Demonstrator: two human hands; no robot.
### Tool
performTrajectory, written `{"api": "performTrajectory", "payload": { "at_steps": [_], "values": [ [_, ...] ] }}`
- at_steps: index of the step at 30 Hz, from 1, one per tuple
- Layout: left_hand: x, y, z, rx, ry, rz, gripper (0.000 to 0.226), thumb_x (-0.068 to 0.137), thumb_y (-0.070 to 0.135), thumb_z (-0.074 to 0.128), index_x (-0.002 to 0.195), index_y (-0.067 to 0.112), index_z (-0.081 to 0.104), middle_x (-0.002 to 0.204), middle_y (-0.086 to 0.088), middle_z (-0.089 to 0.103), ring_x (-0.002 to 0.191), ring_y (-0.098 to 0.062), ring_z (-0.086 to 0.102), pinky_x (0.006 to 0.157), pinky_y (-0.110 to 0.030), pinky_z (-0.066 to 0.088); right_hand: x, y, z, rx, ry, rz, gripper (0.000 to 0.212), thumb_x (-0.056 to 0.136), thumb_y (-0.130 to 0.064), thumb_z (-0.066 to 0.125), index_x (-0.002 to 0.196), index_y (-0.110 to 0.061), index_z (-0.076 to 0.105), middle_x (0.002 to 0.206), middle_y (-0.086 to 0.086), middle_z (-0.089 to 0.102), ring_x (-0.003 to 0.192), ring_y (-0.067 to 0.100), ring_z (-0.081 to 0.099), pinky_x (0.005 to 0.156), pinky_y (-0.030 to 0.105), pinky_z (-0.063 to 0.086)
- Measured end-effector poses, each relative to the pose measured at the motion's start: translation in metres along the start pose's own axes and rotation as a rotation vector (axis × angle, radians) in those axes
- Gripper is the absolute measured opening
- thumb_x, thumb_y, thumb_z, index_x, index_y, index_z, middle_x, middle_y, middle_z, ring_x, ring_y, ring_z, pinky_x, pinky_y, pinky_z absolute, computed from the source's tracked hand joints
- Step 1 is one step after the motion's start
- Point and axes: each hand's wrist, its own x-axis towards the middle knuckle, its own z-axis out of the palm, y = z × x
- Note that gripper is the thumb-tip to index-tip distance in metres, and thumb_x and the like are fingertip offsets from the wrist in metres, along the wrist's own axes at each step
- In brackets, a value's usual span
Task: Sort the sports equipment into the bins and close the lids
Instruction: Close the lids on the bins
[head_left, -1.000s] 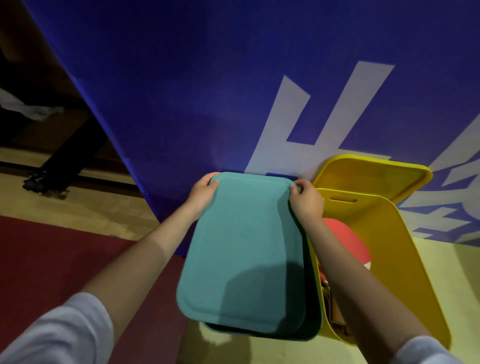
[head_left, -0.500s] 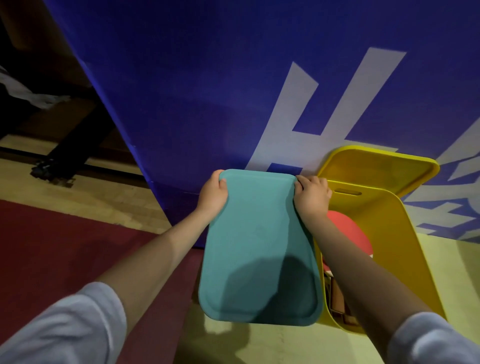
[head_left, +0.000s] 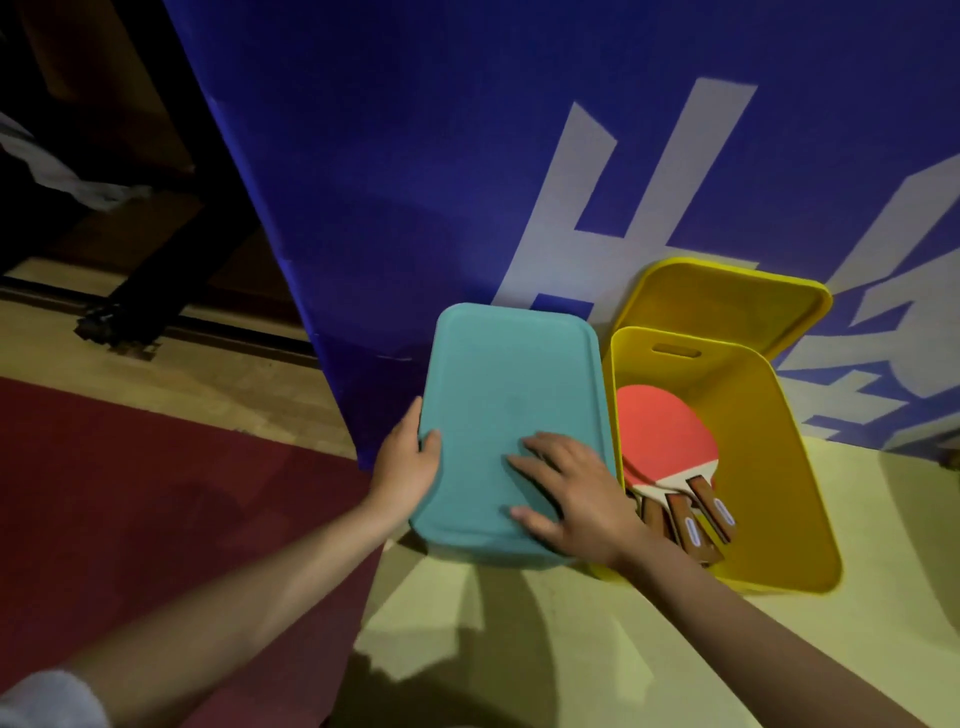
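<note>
Two forearms enter from the near edge, and a pale sleeve (head_left: 47, 699) shows at the lower left corner.

The left hand (head_left: 402, 462) grips the left edge of the teal lid (head_left: 511, 415), with its thumb curled over the top face and its fingers hidden below the rim. The right hand (head_left: 566, 493) lies flat on the near right part of the same lid, fingers spread and nearly straight, pressing on the surface without curling around it.

One teal lid is visible. It sits level on one teal bin, of which only a thin strip shows under the near rim.

Just beside it on the right stands one yellow bin (head_left: 769, 467), uncovered. It holds paddles (head_left: 660, 431): one red blade is fully visible, and three wooden handles (head_left: 696, 519) project toward the near wall. How many paddles lie beneath cannot be told.

One yellow lid (head_left: 727, 306) stands tilted behind the yellow bin, leaning against the blue banner (head_left: 467, 156) with large white lettering.

Both bins rest on a pale yellow-green floor (head_left: 519, 649). A dark red floor area (head_left: 130, 493) lies to the left, with a wood floor strip (head_left: 182, 374) beyond it.
</note>
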Motion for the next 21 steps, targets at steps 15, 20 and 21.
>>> {"api": "performTrajectory", "payload": {
  "at_steps": [15, 20, 21],
  "values": [
    [-0.063, 0.001, -0.001, 0.109, 0.007, 0.159, 0.056, 0.100, 0.021, 0.039, 0.151, 0.013, 0.019, 0.159, -0.010, 0.013, 0.145, -0.022, 0.016, 0.113, -0.023, 0.015, -0.023, -0.030, 0.012, -0.353, -0.191, -0.216, 0.058, 0.095, -0.050, 0.029, 0.145, -0.021, 0.034, 0.141, 0.015, 0.048, 0.130, 0.035, 0.045, 0.104, 0.047, 0.042],
    [-0.068, -0.017, -0.013, 0.364, -0.112, 0.567, 0.056, 0.089, 0.051, 0.046, 0.134, 0.018, 0.055, 0.153, -0.004, 0.032, 0.147, -0.018, 0.009, 0.116, -0.031, 0.018, -0.061, -0.003, -0.004, -0.353, -0.147, -0.050, 0.065, 0.097, -0.054, 0.025, 0.142, -0.010, 0.040, 0.143, 0.014, 0.046, 0.133, 0.032, 0.042, 0.109, 0.046, 0.035],
    [-0.067, -0.018, -0.014, 0.344, -0.120, 0.575, 0.054, 0.089, 0.050, 0.047, 0.131, 0.019, 0.058, 0.152, -0.002, 0.035, 0.147, -0.017, 0.010, 0.115, -0.030, 0.018, -0.066, -0.001, -0.005, -0.378, -0.149, -0.017, 0.067, 0.098, -0.053, 0.019, 0.141, -0.008, 0.042, 0.143, 0.016, 0.046, 0.133, 0.033, 0.042, 0.109, 0.047, 0.033]
  ]
}}
